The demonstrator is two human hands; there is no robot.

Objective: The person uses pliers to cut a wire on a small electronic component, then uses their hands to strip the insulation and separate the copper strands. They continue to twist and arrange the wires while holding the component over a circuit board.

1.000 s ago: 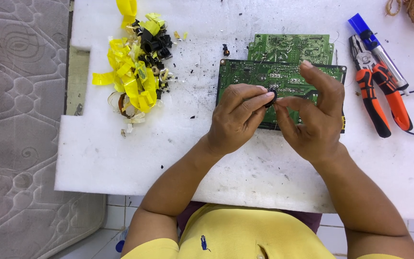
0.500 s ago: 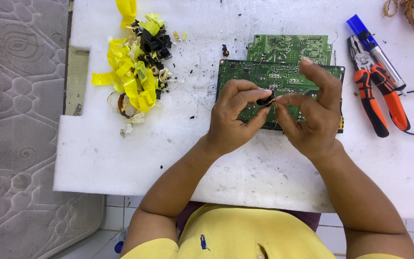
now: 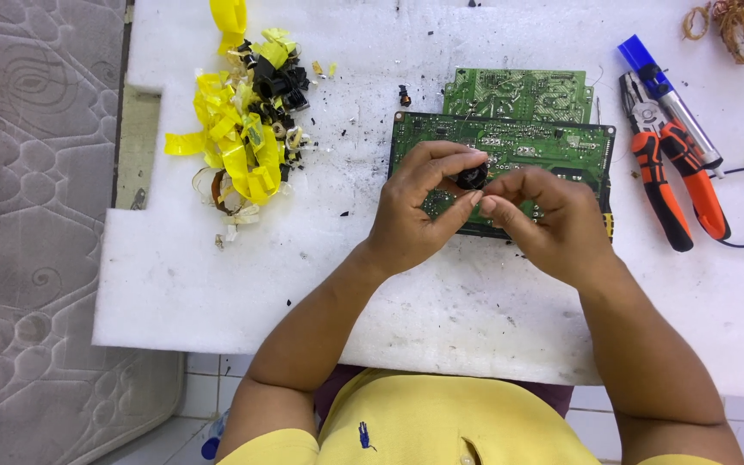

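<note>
Step in hand: both hands are working a small black round component (image 3: 473, 178), probably a coil or ferrite part, held just above the larger green circuit board (image 3: 561, 146); it looks like a pulling-apart or unwrapping step.
Left hand (image 3: 419, 211): thumb and fingers closed on the left side of the black component, pinching it.
Right hand (image 3: 548, 220): fingertips drawn together at the component's right edge, touching it; whether they grip a wire, a strip of tape or the part itself is too small to tell.
Where the part is: between the two hands, over the middle of the larger board, which lies flat on the white foam bench (image 3: 217, 284).
Next move, as a judgement: a steady pinch from the left hand while the right one tugs or peels; the part is small, so a slip could drop it onto the board.
Second board: a smaller green circuit board (image 3: 518, 90) lies just behind the larger one, partly tucked under it.
Scrap heap: yellow tape strips and black bits (image 3: 247, 129) piled to the left, well apart from the hands.
Tools: orange-handled pliers (image 3: 673, 172) and a blue-capped marker (image 3: 660, 95) to the right, near the board but untouched.
Obstacles: black crumbs scattered over the foam; nothing crowds the hands.
</note>
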